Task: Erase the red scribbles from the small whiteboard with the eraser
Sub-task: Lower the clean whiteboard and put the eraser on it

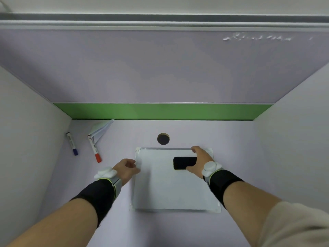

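Note:
The small whiteboard (170, 189) lies flat on the desk in front of me, with a thin metal frame and white corner caps. Its visible surface is plain white; I see no red marks on it. A black rectangular eraser (183, 163) rests on the board near its far right corner. My right hand (199, 162) is shut on the eraser's right end, thumb at the near side and fingers over the far side by the board's top edge. My left hand (127, 169) presses on the board's left edge near the far left corner.
A blue-capped marker (72, 143) and a red-capped marker (94, 149) lie at the far left of the desk, beside a folded paper plane (101, 130). A round cable hole (163, 138) sits just beyond the board. Partition walls stand at the left, right and back.

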`<state>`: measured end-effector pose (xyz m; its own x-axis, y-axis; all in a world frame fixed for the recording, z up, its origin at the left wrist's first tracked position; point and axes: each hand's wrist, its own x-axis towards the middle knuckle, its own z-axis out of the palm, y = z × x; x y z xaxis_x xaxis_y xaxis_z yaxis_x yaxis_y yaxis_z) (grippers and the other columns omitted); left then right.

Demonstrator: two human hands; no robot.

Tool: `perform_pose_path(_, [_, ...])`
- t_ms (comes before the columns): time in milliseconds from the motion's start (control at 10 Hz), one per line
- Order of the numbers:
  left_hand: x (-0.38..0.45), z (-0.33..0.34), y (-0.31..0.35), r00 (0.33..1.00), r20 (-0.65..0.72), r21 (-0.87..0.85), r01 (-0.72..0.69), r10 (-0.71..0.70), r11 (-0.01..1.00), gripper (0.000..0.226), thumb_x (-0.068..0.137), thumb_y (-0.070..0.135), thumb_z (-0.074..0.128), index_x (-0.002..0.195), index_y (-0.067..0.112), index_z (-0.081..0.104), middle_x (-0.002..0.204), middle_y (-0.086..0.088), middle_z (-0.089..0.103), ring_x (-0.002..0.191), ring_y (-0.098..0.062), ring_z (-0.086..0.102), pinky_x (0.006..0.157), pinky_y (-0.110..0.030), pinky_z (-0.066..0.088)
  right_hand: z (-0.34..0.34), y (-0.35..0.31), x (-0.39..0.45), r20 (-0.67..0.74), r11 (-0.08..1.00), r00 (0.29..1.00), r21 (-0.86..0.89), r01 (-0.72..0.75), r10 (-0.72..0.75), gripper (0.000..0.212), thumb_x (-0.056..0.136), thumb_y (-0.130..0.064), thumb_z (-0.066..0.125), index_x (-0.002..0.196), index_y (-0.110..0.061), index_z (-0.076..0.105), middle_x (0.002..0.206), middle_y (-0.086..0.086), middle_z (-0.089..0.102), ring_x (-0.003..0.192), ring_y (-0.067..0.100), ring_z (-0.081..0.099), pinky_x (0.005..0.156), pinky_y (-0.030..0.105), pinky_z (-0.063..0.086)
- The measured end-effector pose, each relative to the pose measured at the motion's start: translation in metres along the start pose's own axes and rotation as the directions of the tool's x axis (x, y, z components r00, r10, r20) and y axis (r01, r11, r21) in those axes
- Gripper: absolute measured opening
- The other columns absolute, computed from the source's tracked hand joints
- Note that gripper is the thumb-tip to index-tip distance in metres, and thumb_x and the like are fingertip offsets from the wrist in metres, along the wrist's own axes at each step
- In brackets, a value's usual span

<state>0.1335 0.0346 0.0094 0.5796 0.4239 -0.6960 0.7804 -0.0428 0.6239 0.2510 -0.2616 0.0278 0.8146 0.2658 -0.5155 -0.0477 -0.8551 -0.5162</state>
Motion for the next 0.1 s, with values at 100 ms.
perform_pose_path(100, [-0.0048,0.0018,0.0153,0.999,0.008,0.036,-0.033,0.032,0.999,0.043,0.076,0.009,0.081,0.114,0.015,0.062,0.108,-0.004,0.068,0.105,-0.029,0.065,0.101,-0.045,0.052,-0.0156,-0.0116,-0.0019,-0.007,1.0,1.0,0.021,0.008,-0.008,0.085,0.071,-0.031,0.082,0.141,-0.022,0.035,0.141,-0.001,0.046,0.125,0.021,0.048,0.099,0.027,0.043])
